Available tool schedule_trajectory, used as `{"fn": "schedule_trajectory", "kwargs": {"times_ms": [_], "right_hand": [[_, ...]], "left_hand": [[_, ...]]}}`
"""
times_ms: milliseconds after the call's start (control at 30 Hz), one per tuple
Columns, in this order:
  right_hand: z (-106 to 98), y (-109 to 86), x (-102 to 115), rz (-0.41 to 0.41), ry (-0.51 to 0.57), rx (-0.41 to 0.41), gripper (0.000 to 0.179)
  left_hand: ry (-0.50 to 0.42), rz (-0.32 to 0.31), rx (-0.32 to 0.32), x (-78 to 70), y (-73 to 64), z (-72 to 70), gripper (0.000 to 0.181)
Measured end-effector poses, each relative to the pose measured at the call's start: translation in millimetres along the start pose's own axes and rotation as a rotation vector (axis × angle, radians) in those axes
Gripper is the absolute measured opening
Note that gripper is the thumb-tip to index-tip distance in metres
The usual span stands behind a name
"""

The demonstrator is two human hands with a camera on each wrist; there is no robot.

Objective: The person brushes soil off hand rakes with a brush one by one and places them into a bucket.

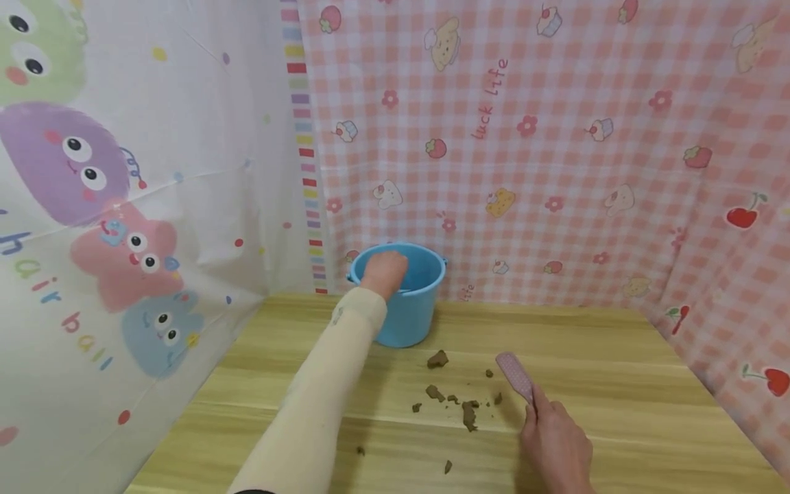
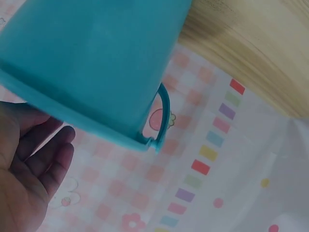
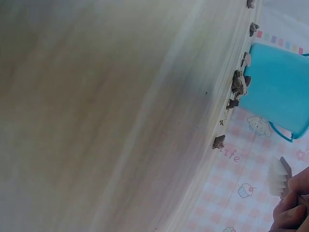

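A blue bucket point(image 1: 404, 319) stands upright at the back of the table. My left hand point(image 1: 385, 271) is over its mouth, partly inside the rim. In the left wrist view, the fingers point(image 2: 50, 169) hang loosely bent beside the bucket's rim point(image 2: 96, 130), and some of the hand is hidden behind it. No object shows in that hand. At the lower right, my right hand point(image 1: 558, 439) grips a small brush point(image 1: 515, 376) by its handle, raised above the table. The brush has a mauve dotted back and pale bristles point(image 3: 277, 178). Brown crumbly clumps point(image 1: 470, 415) lie scattered before the bucket.
The wooden-patterned tabletop point(image 1: 617, 384) meets a pink checked cloth point(image 1: 531, 165) behind and at the right. A white cartoon sheet point(image 1: 204, 103) hangs at the left. Smaller brown crumbs point(image 1: 448, 467) lie near the table's front. The bucket's handle point(image 2: 165, 111) hangs down its side.
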State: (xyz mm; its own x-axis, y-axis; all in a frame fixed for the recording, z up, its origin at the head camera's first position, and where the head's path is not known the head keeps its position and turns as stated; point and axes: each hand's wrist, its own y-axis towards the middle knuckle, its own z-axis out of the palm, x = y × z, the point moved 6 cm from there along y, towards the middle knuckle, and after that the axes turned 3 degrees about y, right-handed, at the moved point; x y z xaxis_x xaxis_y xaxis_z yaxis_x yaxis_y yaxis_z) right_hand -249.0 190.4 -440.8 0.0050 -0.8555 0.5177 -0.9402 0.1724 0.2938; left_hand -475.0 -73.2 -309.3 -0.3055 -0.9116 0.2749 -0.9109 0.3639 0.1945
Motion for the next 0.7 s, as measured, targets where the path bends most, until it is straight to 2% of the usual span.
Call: {"fn": "schedule_trajectory", "kwargs": {"times_ms": [200,333,500,700], "right_hand": [[-4,1.4,-1,-0.029,-0.004,-0.065,0.043],[-9,5.5,0,-0.062,-0.008,-0.113,0.042],[-13,12.5,0,-0.082,-0.003,-0.122,0.043],[-12,20.1,-7,-0.04,-0.008,-0.064,0.045]], "left_hand": [[-0.011,-0.004,-0.017,1.3,-10.9,-13.1,0.016],[-0.032,-0.009,-0.071,5.3,-23.5,-20.5,0.018],[-0.066,-0.028,-0.17,12.6,-53.2,-27.9,0.023],[-0.076,-0.002,-0.307,12.1,-94.0,-29.8,0.023]]}}
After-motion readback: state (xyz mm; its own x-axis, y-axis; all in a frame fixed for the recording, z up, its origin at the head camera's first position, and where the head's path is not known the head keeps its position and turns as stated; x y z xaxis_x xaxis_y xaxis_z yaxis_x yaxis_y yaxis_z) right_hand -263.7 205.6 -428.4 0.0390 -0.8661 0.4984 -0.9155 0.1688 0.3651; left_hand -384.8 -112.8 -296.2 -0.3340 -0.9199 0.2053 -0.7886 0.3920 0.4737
